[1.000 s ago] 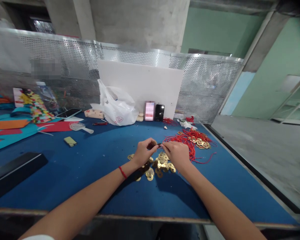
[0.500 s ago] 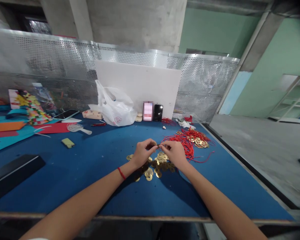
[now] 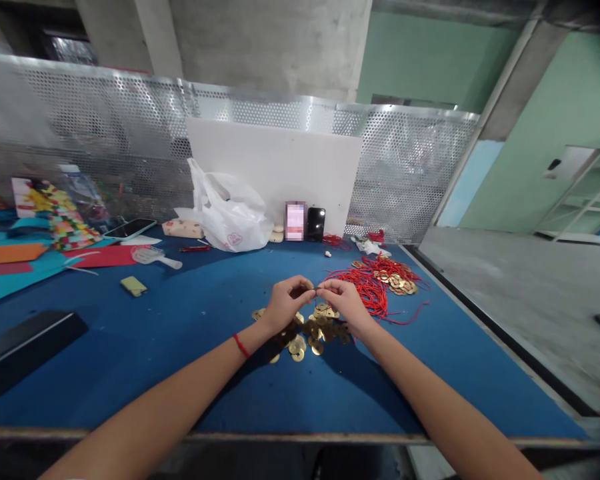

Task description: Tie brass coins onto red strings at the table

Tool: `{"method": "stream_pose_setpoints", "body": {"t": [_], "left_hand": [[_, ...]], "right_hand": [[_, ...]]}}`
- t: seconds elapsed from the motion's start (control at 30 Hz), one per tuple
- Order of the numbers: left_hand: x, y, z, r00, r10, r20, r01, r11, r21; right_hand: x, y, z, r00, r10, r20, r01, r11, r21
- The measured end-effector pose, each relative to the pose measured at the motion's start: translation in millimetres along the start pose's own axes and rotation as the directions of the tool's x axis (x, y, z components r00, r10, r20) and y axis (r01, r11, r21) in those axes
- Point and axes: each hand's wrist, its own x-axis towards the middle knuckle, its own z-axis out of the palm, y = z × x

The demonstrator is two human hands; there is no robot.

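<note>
Head view, only view on record. Your left hand (image 3: 286, 303) and right hand (image 3: 347, 305) meet tip to tip above the near-middle of the blue tabletop (image 3: 180, 347). In each, thumb and forefinger pinch a small dark piece (image 3: 316, 289); too little of it shows to name it, though a coin seen edge-on is possible. The two-sided grip suggests fine work: one hand would steady while the other adjusts.

Gold-coloured holed coins (image 3: 297, 347) lie loose directly below your hands, partly hidden by them and in their shadow. Presumably they sit there for a short reach. Your forearms flank the pile, wrists low, likely for steadiness. A red cord bracelet (image 3: 241, 345) circles your left wrist.

Just beyond your right hand, red cords (image 3: 375, 300) lie in a tangled heap, nearest that side, perhaps for easy picking. More coins (image 3: 403, 287) rest among the heap's far right part; whether they are threaded cannot be told. Keeping them apart from the loose pile probably prevents mixing.

At the back, a lit smartphone (image 3: 295, 221) and a black phone (image 3: 316, 224) stand upright before a white board (image 3: 280, 150), apparently propped on it; the lit screen faces you, perhaps for viewing. A white plastic bag (image 3: 235, 223) sits to their left, away from your hands.
</note>
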Motion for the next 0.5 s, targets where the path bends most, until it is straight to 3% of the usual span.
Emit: {"method": "stream_pose_setpoints", "body": {"t": [0.17, 0.5], "left_hand": [[0.7, 1.3, 0.9, 0.999, 0.004, -0.043, -0.005, 0.999, -0.035], [1.0, 2.3, -2.1, 0.998, 0.036, -0.056, -0.039, 0.998, -0.050]], "right_hand": [[-2.2, 0.5, 2.5, 0.998, 0.065, 0.004, -0.065, 0.991, 0.114], [-3.6, 0.3, 2.8, 0.976, 0.132, 0.174, -0.183, 0.929, 0.321]]}}
